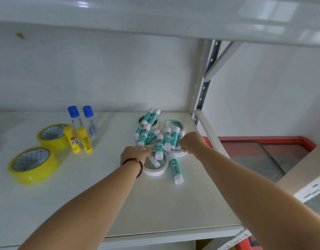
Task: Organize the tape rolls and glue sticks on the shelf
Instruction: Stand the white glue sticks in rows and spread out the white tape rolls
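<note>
Risk lies in the teal glue sticks (160,139) heaped over white tape rolls (155,167) mid-shelf (173,204): left hand (135,153) and right hand (190,143), grips hidden, may send sticks rolling.

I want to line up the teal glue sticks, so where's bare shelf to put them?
Bare shelf runs along the front edge, and between the yellow glue sticks and the teal pile. Crowded: that pile over white tape rolls, back right.

Bare forearms — dark beaded bracelet (133,164) on left wrist.
</note>
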